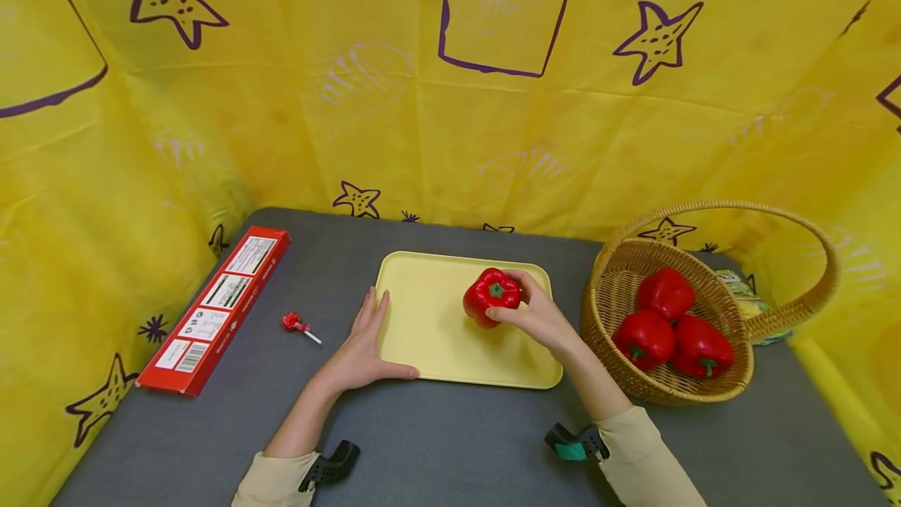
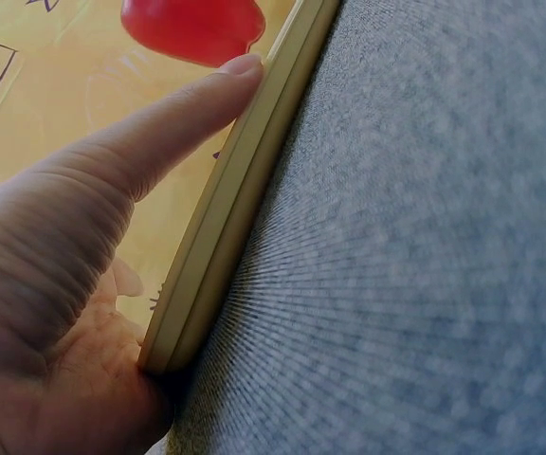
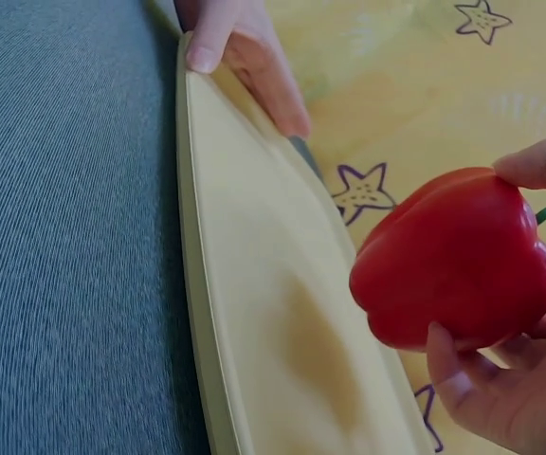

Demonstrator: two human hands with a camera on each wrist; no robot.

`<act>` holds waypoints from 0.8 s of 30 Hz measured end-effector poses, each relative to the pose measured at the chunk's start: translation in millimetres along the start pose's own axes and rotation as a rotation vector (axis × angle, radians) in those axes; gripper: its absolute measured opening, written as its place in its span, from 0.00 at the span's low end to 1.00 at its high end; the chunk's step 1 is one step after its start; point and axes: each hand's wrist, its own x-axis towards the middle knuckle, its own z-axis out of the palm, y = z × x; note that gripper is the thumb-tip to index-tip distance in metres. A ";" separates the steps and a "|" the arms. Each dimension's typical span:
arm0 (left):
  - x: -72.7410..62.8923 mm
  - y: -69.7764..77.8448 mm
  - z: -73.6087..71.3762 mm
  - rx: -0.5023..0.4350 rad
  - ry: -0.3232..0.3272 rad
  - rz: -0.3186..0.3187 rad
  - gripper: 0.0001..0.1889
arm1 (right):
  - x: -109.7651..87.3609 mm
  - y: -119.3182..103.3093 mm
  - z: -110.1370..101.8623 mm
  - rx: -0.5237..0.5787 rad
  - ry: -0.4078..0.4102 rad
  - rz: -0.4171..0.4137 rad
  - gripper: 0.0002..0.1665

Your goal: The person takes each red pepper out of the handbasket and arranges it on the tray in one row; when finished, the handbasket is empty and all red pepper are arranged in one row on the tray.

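A red bell pepper (image 1: 491, 297) is held in my right hand (image 1: 538, 318), thumb on one side and fingers on the other. In the right wrist view the pepper (image 3: 458, 261) is above the tray, its shadow falling on the surface below, and its green stem faces the right. The pale yellow tray (image 1: 422, 319) lies on the grey table. My left hand (image 1: 362, 350) touches the tray's near left corner with fairly straight fingers along the left side and the thumb on the front rim. The left wrist view shows that thumb (image 2: 178, 123) stretched along the rim.
Right of the tray stands a wicker basket (image 1: 598, 335) with a tall handle, holding several red bell peppers (image 1: 665, 293). Behind it a patterned packet (image 1: 746, 292) is partly hidden. On the left lie a red lollipop (image 1: 292, 321) and a long red box (image 1: 218, 307). Yellow cloth hangs around the table.
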 end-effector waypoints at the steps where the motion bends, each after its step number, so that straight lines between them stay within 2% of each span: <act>1: 0.0 -0.2 0.0 0.000 0.001 -0.001 0.72 | 1.3 0.4 1.6 0.009 -0.001 0.001 0.41; 10: 0.5 -1.6 0.5 -0.009 0.005 0.001 0.72 | 7.6 3.1 14.7 0.004 -0.013 0.008 0.40; 24: 1.0 -3.1 0.6 -0.026 0.005 -0.004 0.72 | 13.7 4.2 33.3 0.056 -0.043 -0.051 0.38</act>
